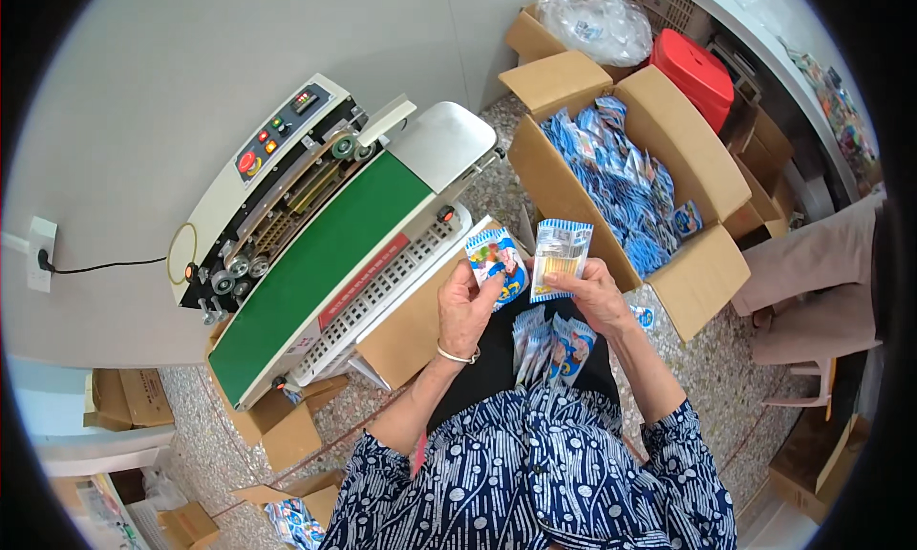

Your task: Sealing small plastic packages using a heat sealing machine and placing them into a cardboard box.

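In my left hand (462, 313) is a small blue-and-white packet (493, 254) with a coloured picture on its face, pinched between thumb and fingers. My right hand (600, 300) grips a second packet (564, 243), its clear side showing a row of thin pale sticks. The two packets are held side by side, apart, above my lap. Several more blue-and-white packets (570, 351) rest on my dark-clad lap, just below the hands.
A band sealing machine (277, 158) with a green conveyor belt (320, 273) stands at the left. At the right, an open cardboard box (683, 130) is heaped with blue packets (616, 187). Behind it is a red stool (693, 68). Another person's legs (812, 273) are at the far right.
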`<state>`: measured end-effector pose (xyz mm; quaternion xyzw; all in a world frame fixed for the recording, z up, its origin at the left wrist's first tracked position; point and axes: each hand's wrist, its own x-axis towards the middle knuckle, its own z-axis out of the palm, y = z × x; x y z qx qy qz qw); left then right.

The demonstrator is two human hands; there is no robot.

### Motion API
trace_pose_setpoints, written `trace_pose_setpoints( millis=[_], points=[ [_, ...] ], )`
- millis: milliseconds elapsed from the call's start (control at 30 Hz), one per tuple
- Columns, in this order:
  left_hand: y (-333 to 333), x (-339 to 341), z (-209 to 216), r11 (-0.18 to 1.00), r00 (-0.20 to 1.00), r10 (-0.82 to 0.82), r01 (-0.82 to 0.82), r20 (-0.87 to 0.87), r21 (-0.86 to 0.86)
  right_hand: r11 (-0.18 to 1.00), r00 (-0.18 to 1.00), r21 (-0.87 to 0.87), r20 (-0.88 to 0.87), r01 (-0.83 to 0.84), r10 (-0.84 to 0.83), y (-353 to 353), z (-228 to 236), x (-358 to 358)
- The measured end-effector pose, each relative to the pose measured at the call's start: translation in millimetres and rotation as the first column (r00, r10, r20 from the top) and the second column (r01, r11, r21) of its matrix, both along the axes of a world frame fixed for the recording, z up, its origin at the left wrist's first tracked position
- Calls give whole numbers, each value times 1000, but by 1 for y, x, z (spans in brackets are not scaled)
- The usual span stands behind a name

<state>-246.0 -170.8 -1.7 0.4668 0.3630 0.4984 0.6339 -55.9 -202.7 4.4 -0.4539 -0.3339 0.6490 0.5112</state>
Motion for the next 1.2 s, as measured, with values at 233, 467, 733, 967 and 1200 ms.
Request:
trace_pose_setpoints(
  millis=[233, 467, 733, 967, 1200],
  points=[
    [30, -1, -1, 981, 942, 42, 25, 333, -193, 995, 992, -24, 75, -97, 98, 63, 2, 9],
    [52, -12, -8, 986, 980, 119, -98, 160, -134, 968, 965, -86, 95, -238, 246, 140, -4, -6],
    [39, -37, -27, 983, 995, 102, -99, 10, -156, 884, 873, -156, 155, -440, 462, 244, -19, -56],
    [14, -65, -51, 948, 993, 115, -114, -15, -297, 854, 826, -225, 229, -470, 515, 304, -16, -106],
    [7, -73, -58, 940, 991, 110, -78, 78, -331, 816, 783, -277, 247, -507, 571, 333, -21, -130]
  ],
)
